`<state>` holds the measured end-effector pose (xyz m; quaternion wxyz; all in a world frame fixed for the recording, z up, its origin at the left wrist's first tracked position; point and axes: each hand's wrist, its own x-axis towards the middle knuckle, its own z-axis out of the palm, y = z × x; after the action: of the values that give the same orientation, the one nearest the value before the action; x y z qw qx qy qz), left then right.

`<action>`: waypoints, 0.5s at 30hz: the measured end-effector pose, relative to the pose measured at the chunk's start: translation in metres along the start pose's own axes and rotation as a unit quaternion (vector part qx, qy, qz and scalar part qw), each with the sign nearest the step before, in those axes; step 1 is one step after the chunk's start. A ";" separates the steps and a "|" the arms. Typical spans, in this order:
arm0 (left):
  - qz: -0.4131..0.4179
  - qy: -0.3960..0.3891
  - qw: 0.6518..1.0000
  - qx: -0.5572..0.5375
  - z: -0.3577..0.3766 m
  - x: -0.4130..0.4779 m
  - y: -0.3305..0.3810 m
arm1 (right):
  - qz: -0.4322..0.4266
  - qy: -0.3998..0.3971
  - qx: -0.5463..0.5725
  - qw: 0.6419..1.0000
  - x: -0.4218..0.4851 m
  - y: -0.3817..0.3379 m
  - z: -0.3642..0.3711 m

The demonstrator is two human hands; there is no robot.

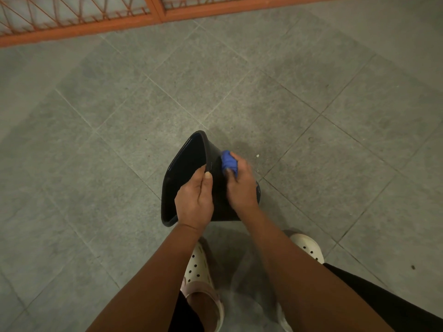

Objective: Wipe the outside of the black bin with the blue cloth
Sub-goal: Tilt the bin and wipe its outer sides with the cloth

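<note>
The black bin (184,171) is tipped on its side over the grey tiled floor, its open mouth turned to the left. My left hand (194,198) grips the bin's rim, thumb on the outside and fingers inside. My right hand (241,185) holds a bunched blue cloth (228,162) and presses it against the bin's outer wall on the right side. Much of that outer wall is hidden behind my two hands.
An orange metal grille (153,13) runs along the far edge of the floor. My feet in cream clogs (199,271) stand just below the bin. A few small crumbs (257,155) lie on the tiles right of the bin.
</note>
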<state>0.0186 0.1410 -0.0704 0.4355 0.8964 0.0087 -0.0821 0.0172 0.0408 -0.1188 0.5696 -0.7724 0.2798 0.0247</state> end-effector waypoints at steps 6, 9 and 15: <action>0.026 -0.018 0.999 0.026 0.000 -0.004 0.004 | 0.031 0.046 0.021 0.998 -0.012 -0.009 0.004; 0.022 -0.011 1.000 0.018 0.000 -0.005 0.005 | -0.008 0.007 0.033 0.999 -0.009 -0.017 0.005; -0.013 0.003 1.000 0.006 -0.001 -0.005 0.002 | 0.084 0.031 0.020 0.996 -0.008 0.008 -0.003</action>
<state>0.0139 0.1410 -0.0675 0.4291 0.8989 0.0214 -0.0857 0.0060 0.0402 -0.1216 0.5716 -0.7353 0.3616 0.0425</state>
